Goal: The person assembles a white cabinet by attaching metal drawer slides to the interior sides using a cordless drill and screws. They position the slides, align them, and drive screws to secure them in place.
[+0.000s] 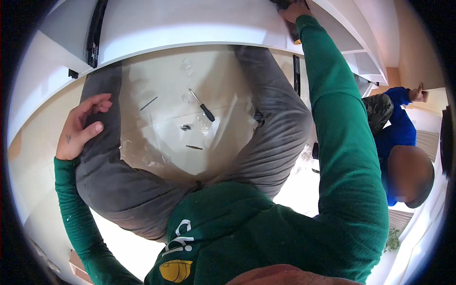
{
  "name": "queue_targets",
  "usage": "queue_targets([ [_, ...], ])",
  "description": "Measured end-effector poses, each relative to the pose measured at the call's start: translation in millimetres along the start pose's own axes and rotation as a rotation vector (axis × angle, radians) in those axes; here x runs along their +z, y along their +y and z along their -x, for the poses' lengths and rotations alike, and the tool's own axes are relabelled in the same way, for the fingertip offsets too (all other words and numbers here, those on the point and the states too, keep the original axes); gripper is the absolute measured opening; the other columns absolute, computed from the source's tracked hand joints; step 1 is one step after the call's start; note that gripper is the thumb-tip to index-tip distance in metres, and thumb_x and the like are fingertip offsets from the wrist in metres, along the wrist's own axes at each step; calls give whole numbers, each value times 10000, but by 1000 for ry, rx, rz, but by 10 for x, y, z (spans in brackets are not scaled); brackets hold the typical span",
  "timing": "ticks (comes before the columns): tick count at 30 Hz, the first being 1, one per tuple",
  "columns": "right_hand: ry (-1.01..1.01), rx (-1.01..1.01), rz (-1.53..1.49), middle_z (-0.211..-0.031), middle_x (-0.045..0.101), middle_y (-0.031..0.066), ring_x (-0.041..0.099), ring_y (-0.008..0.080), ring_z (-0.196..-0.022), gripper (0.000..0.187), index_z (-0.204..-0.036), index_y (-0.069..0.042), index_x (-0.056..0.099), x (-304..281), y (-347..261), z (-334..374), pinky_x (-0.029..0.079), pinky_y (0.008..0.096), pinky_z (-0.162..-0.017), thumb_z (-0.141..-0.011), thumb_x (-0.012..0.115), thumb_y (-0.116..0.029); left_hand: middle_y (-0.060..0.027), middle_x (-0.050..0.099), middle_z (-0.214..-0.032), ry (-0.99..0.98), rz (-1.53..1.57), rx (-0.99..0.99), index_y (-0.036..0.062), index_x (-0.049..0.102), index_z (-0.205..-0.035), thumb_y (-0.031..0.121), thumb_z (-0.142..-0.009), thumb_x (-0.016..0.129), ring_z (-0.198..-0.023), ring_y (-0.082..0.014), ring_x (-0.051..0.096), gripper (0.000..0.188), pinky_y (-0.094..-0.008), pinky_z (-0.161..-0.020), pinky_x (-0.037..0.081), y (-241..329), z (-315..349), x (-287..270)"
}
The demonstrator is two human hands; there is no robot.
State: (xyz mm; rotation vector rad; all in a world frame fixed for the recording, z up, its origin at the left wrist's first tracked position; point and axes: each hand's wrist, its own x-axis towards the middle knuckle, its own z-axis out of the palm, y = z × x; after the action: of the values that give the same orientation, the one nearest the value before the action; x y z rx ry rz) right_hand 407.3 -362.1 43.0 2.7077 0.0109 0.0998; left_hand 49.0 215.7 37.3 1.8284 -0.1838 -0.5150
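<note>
My left hand (83,126) rests on my left thigh near the knee, fingers loosely apart and holding nothing. My right arm reaches far forward to the white cabinet. There my right hand (295,11) is wrapped round a black drill (294,34) with a touch of yellow at its lower end. The drill's front is cut off by the picture's upper edge, so its tip is hidden. Between my legs a screwdriver (206,112) with a black handle lies on the floor. Near it are a thin dark rod (148,103), a small bit (194,147) and a cluster of dark screws (185,127).
A white cabinet panel (190,23) spans the front, over my lower legs. Black drawer rails (94,42) are on its left part; another dark rail (297,75) is beside my right knee. Clear plastic (142,154) lies on the floor. A person in blue (399,128) is at the right.
</note>
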Motion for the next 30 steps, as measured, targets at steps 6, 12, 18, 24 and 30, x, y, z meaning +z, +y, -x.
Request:
queue_targets([
  [6, -234, 87, -124, -1297, 644, 271, 616, 367, -1228, 653, -1195, 17, 706, -335, -32, 176, 455, 406, -1080, -842, 637, -528, -125, 627, -1258, 12, 52, 4, -49, 529, -1412, 423, -838, 770, -1196, -212, 556, 781, -351, -1099, 390, 2, -14, 8],
  [12, -50, 24, -76, -1300, 642, 269, 609, 367, -1234, 667, -1220, 13, 691, -138, 39, 169, 455, 405, -1073, -846, 635, -537, -126, 624, -1264, 0, 72, 10, -44, 522, -1418, 364, -867, 752, -1196, -209, 556, 723, -347, -1100, 388, -23, -17, 6],
  [18, -119, 44, -62, -1289, 647, 271, 612, 371, -1228, 671, -1213, 12, 694, -203, 25, 183, 458, 409, -1069, -851, 618, -547, -119, 625, -1261, -2, 69, -2, -34, 528, -1415, 369, -867, 750, -1197, -207, 553, 715, -346, -1101, 387, -35, -24, 6],
  [24, -84, -11, -41, -1248, 662, 281, 630, 377, -1200, 661, -1182, 16, 707, -23, 138, 55, 471, 419, -1054, -865, 573, -549, -117, 627, -1261, 1, 72, -7, -27, 527, -1421, 367, -866, 751, -1200, -209, 555, 716, -350, -1102, 388, -49, -16, 6],
  [30, -116, 27, -29, -1245, 670, 265, 637, 375, -1193, 637, -1192, 8, 702, -98, 74, 93, 478, 420, -1047, -876, 579, -531, -112, 625, -1266, 4, 78, 9, -31, 520, -1428, 375, -864, 759, -1213, -209, 553, 735, -349, -1104, 386, -84, -19, -4],
])
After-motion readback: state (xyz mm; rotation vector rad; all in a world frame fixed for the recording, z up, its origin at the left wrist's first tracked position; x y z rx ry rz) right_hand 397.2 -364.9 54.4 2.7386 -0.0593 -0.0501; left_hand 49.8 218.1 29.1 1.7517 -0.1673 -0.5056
